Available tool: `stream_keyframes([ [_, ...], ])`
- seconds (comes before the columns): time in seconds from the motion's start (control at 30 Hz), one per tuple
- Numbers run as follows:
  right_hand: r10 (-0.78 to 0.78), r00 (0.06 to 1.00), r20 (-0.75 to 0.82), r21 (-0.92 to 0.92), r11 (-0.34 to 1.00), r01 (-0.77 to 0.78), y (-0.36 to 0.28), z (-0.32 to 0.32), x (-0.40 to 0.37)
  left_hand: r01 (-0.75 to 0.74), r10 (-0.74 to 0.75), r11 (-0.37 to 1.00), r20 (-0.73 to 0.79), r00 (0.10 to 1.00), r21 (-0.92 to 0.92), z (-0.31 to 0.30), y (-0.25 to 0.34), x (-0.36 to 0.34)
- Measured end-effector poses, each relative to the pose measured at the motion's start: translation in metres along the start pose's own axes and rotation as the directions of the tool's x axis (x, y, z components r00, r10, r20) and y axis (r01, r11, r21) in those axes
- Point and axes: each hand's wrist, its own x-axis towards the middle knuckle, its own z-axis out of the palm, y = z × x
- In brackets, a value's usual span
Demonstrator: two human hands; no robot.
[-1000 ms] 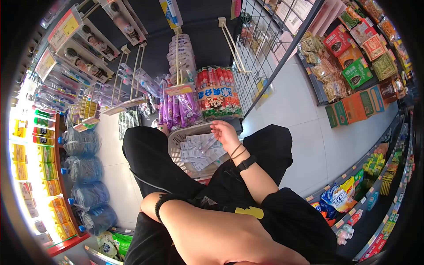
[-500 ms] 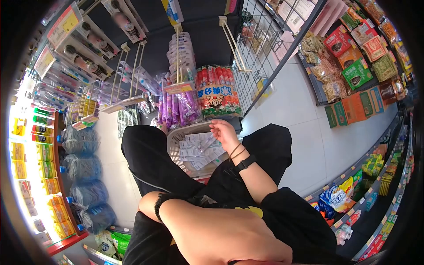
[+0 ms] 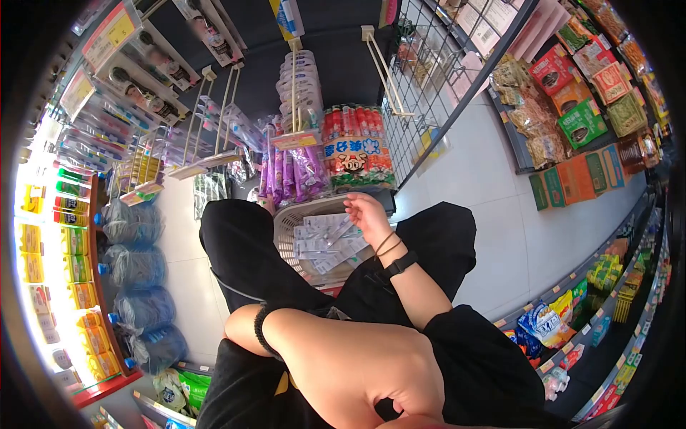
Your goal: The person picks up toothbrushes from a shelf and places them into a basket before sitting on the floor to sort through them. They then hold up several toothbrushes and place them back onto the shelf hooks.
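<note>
My right hand (image 3: 366, 213) hovers at the far right rim of a pale lattice basket (image 3: 284, 230), fingers loosely curled and apart, holding nothing that I can see. Its fingertips are just above the white flat packets (image 3: 325, 244) lying in the basket. Thin bands and a black watch sit on that wrist. My left forearm crosses the foreground, with a black band at the wrist. Of my left hand (image 3: 239, 331) only the heel shows; the fingers are hidden behind my black-clad knee. The basket stands on the floor between my knees.
Purple packets (image 3: 293, 175) and a red sausage pack (image 3: 354, 146) hang on hooks just beyond the basket. A wire grid panel (image 3: 429, 79) stands to the right. Large water bottles (image 3: 132, 268) line the left shelf. Snack shelves (image 3: 572, 107) border the pale tiled aisle (image 3: 500, 214).
My left forearm has shifted slightly closer to the camera. The right hand stays at the basket rim, almost unmoved.
</note>
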Motion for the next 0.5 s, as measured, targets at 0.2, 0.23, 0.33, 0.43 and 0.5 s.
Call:
stream_keyframes([
  [0.2, 0.003, 1.000, -0.004, -0.006, 1.000, -0.003, 0.000, 0.000, 0.000, -0.123, 0.096, 0.965, 0.124, 0.988, 0.233, -0.009, -0.001, -0.002],
  [0.23, 0.003, 1.000, -0.010, -0.012, 1.000, -0.003, 0.000, 0.000, 0.000, -0.076, 0.061, 0.984, 0.098, 0.993, 0.161, -0.010, 0.005, -0.002],
  [0.33, -0.005, 1.000, 0.006, -0.005, 1.000, 0.005, 0.001, 0.000, -0.001, -0.006, -0.001, 0.999, 0.177, 0.984, 0.040, -0.022, 0.011, -0.001],
  [0.43, -0.003, 1.000, 0.002, -0.015, 1.000, 0.003, 0.000, 0.001, -0.001, -0.046, 0.045, 0.999, 0.167, 0.985, 0.004, -0.018, 0.011, 0.002],
  [0.5, 0.001, 1.000, 0.000, -0.018, 1.000, -0.001, 0.000, 0.001, -0.001, -0.263, 0.262, 0.965, 0.048, 0.964, 0.005, -0.015, 0.003, 0.004],
])
